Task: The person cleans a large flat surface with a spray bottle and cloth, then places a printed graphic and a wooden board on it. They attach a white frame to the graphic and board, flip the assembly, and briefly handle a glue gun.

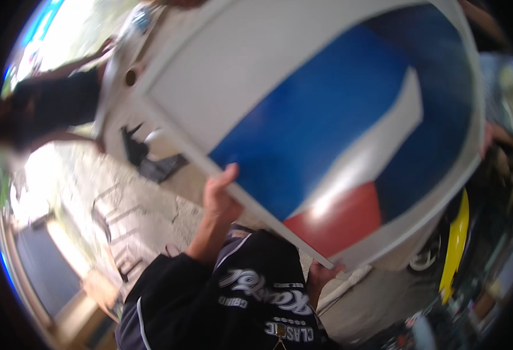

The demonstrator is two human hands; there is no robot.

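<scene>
A large white-framed panel (332, 111) with blue, red and white shapes fills much of the view, tilted in front of my body. My left hand (220, 195) grips its near-left edge, with the thumb on the front face and the other fingers hidden behind. Near the lower corner, by the red patch, my right hand (324, 274) holds the frame's edge; most of its fingers are out of sight. Behind the panel, on a pale table (115, 125), lies a black object (146, 156) too blurred to name.
At the left, a person in dark clothing (61, 102) leans with a hand at the table. Another person's hand (491, 137) is by the panel's right edge. A yellow curved part (454, 248) and assorted clutter stand on the right. A dark-topped, box-like piece (46, 262) is at lower left.
</scene>
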